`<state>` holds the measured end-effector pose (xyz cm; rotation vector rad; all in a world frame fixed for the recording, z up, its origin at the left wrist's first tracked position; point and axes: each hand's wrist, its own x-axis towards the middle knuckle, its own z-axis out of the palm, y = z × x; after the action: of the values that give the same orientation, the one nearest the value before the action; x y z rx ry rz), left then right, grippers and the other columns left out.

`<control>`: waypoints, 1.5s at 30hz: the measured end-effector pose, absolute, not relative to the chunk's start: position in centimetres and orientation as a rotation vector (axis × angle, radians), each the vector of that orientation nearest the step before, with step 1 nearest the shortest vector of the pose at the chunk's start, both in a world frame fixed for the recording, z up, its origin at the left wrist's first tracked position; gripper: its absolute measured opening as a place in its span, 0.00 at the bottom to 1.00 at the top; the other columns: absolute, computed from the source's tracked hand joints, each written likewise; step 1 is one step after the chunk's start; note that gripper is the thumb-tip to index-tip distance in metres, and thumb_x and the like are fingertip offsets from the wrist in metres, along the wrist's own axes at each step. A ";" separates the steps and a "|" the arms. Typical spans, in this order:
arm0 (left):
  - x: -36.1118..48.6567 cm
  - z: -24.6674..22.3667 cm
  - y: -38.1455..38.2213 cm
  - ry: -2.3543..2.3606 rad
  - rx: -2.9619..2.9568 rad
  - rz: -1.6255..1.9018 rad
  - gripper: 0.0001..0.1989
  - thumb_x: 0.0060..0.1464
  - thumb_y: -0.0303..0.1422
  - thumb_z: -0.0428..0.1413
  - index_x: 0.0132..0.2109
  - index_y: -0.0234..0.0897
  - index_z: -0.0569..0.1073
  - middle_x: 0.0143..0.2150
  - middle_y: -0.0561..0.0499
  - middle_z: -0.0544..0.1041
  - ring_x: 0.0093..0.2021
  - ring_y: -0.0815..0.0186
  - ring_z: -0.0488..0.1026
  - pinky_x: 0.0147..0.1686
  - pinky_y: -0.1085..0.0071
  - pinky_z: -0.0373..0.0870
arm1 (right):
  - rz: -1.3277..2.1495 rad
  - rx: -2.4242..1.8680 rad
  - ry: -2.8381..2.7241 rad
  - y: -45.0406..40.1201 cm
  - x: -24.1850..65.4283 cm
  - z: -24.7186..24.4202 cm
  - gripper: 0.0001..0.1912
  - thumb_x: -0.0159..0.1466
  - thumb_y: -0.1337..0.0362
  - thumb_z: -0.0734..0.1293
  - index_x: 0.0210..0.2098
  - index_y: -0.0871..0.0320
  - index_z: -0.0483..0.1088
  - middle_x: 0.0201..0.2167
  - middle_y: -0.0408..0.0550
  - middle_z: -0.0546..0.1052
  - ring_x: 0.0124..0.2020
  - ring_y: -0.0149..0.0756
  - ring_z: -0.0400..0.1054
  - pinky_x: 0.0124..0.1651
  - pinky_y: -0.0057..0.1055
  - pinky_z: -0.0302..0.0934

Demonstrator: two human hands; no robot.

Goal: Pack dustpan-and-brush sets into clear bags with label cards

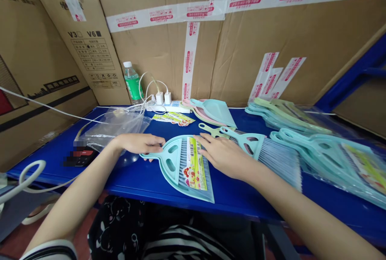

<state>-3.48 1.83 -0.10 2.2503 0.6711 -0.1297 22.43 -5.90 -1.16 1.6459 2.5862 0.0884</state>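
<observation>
A light blue dustpan with a small brush nested in it (pixel 171 159) lies on the blue table in front of me. My left hand (pixel 144 144) is closed round its handle. A yellow-green label card (pixel 196 167) with mushroom pictures lies over the bristles. My right hand (pixel 223 153) rests on the card's upper right edge, fingers stretched out and close together. Partly beneath the right forearm is a loose blue brush (pixel 268 155), with the handle of a green brush (pixel 211 130) behind it. Further back, a blue dustpan (pixel 215 111) is stacked on a pink dustpan (pixel 197 112).
Bagged dustpan-and-brush sets (pixel 325 151) lie at the right. More label cards (pixel 175 118) sit near a white power strip (pixel 177 107) with chargers. A clear plastic bag (pixel 114 127), cables and a green-labelled bottle (pixel 132 83) are at the left. Cardboard (pixel 157 58) walls the back.
</observation>
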 end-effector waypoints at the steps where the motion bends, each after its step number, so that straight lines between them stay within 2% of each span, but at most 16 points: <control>1: -3.5 -0.1 1.9 0.676 2.248 -0.137 0.14 0.63 0.42 0.46 0.36 0.36 0.65 0.27 0.55 0.65 0.26 0.72 0.61 0.24 0.77 0.59 | 0.089 1.642 2.584 -5.9 22.4 -1.1 0.26 0.70 0.65 0.53 0.66 0.60 0.57 0.63 0.61 0.65 0.50 0.52 0.72 0.51 0.46 0.64; 15: -3.3 0.1 1.4 0.672 2.249 -0.128 0.13 0.62 0.42 0.47 0.35 0.36 0.65 0.27 0.57 0.63 0.25 0.73 0.60 0.24 0.79 0.60 | 0.159 1.589 2.606 -5.8 22.5 -1.6 0.25 0.70 0.64 0.54 0.65 0.61 0.59 0.63 0.62 0.64 0.50 0.53 0.72 0.50 0.47 0.65; 19: -3.3 1.0 1.1 0.801 2.374 -0.112 0.14 0.63 0.40 0.45 0.36 0.36 0.68 0.28 0.55 0.69 0.28 0.72 0.66 0.30 0.77 0.65 | 0.168 1.575 2.615 -5.9 22.4 -1.9 0.24 0.70 0.63 0.54 0.63 0.60 0.62 0.63 0.62 0.64 0.50 0.53 0.72 0.51 0.47 0.65; 21: -3.3 1.7 1.1 1.196 2.508 -0.095 0.15 0.64 0.38 0.43 0.39 0.36 0.71 0.32 0.52 0.75 0.33 0.69 0.72 0.36 0.75 0.69 | 0.176 1.575 2.625 -5.9 22.4 -2.0 0.24 0.69 0.63 0.54 0.63 0.62 0.62 0.63 0.63 0.64 0.50 0.53 0.72 0.51 0.47 0.65; 23: -3.5 2.3 1.2 1.786 2.569 -0.086 0.15 0.64 0.36 0.43 0.45 0.37 0.72 0.41 0.48 0.78 0.43 0.63 0.75 0.45 0.69 0.70 | 0.180 1.572 2.627 -6.0 22.3 -2.0 0.25 0.69 0.64 0.54 0.63 0.62 0.62 0.63 0.64 0.64 0.51 0.54 0.72 0.51 0.48 0.65; 26: -4.0 2.5 1.6 2.285 2.449 -0.100 0.18 0.63 0.31 0.42 0.54 0.31 0.70 0.55 0.35 0.73 0.59 0.50 0.67 0.53 0.57 0.66 | 0.169 1.572 2.620 -6.0 22.3 -1.9 0.25 0.69 0.64 0.54 0.63 0.62 0.61 0.63 0.63 0.64 0.51 0.54 0.72 0.51 0.48 0.65; 28: -4.4 2.1 2.0 2.405 2.345 -0.154 0.21 0.61 0.31 0.45 0.57 0.25 0.68 0.59 0.28 0.69 0.63 0.44 0.63 0.54 0.54 0.66 | 0.151 1.578 2.618 -6.1 22.3 -1.8 0.25 0.69 0.64 0.54 0.64 0.62 0.61 0.64 0.62 0.63 0.52 0.54 0.72 0.52 0.48 0.65; 31: -5.0 1.5 2.5 2.463 2.218 -0.256 0.24 0.59 0.33 0.48 0.58 0.22 0.67 0.58 0.26 0.70 0.60 0.44 0.67 0.52 0.56 0.68 | 0.126 1.590 2.620 -6.1 22.3 -1.7 0.25 0.69 0.64 0.55 0.64 0.61 0.60 0.64 0.61 0.63 0.52 0.53 0.71 0.52 0.46 0.65; 35: -5.4 1.1 3.0 2.467 2.139 -0.334 0.23 0.59 0.34 0.49 0.58 0.26 0.69 0.53 0.30 0.75 0.54 0.49 0.74 0.48 0.61 0.71 | 0.121 1.596 2.630 -6.2 22.3 -1.6 0.25 0.69 0.63 0.55 0.65 0.59 0.60 0.64 0.60 0.63 0.53 0.53 0.70 0.52 0.46 0.65; 39: -5.8 0.8 3.5 2.502 2.135 -0.347 0.21 0.58 0.33 0.49 0.57 0.30 0.71 0.52 0.31 0.76 0.54 0.49 0.74 0.48 0.60 0.71 | 0.093 1.603 2.626 -6.2 22.3 -1.6 0.26 0.69 0.61 0.55 0.65 0.60 0.59 0.65 0.61 0.62 0.55 0.54 0.69 0.54 0.47 0.64; 45: -6.7 0.0 4.3 2.523 2.177 -0.304 0.21 0.57 0.40 0.50 0.53 0.35 0.74 0.52 0.32 0.76 0.54 0.46 0.73 0.48 0.56 0.70 | 0.056 1.607 2.604 -6.2 22.3 -1.6 0.28 0.70 0.60 0.55 0.67 0.62 0.56 0.66 0.63 0.60 0.58 0.55 0.65 0.57 0.49 0.61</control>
<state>-6.73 4.32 0.03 2.1766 2.5232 -0.3038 22.28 -6.17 -1.60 1.6071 2.6044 0.0556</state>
